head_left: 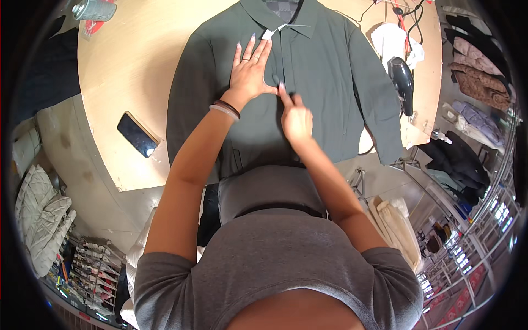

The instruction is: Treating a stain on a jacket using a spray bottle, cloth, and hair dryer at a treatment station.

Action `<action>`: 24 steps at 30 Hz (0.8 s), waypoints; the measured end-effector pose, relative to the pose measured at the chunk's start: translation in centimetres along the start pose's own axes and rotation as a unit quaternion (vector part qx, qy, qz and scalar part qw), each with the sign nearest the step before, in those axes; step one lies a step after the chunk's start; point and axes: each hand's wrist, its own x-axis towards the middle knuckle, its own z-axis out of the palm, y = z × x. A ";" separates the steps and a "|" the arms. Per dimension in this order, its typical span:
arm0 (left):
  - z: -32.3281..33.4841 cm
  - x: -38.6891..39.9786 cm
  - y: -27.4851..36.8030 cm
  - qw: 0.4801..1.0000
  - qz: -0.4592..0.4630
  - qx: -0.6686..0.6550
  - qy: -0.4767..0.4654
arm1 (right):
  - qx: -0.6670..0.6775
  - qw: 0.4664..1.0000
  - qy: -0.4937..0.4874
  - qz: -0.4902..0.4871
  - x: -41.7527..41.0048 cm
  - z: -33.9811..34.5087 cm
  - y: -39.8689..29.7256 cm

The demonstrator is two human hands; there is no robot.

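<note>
A dark green collared jacket (pixel 321 82) lies front up on a pale wooden table (pixel 119 74), its collar at the far side. My left hand (pixel 251 72) rests flat on the jacket beside the front placket, fingers spread and pointing to the collar. Its fingertips touch a small white tag (pixel 268 34) near the collar. Just right of my left thumb, my right hand (pixel 297 115) is over the placket with its index finger extended and the other fingers curled. Whether anything small is pinched in it cannot be told. The jacket's hem lies against my front.
A smartphone (pixel 137 134) lies left of the jacket. A metal can (pixel 95 10) stands at the far left. Right of the jacket are a black hair dryer (pixel 401 84), a white cloth (pixel 387 39) and cables. Folded garments (pixel 478 82) and metal rails lie beyond the table.
</note>
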 end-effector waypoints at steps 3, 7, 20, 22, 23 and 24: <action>-0.1 0.6 0.4 1.000 0.003 0.004 -0.003 | -0.008 1.000 -0.012 0.014 1.7 -1.2 -0.4; -0.2 0.4 0.8 0.999 -0.022 0.034 -0.034 | -0.007 1.000 0.018 0.024 0.5 -0.3 -0.8; -0.8 0.7 0.6 0.996 -0.029 0.068 -0.052 | -0.013 0.999 -0.019 0.038 0.5 0.1 -0.6; -0.7 0.9 0.7 0.998 -0.018 0.050 -0.044 | -0.010 0.999 -0.019 0.038 1.6 -0.2 -0.5; -0.6 1.0 0.8 0.998 -0.012 0.040 -0.039 | -0.014 0.999 -0.003 0.031 3.0 -0.3 -0.3; -0.5 1.0 1.2 0.998 -0.008 0.044 -0.036 | -0.018 0.999 0.014 0.024 4.4 -0.6 -0.1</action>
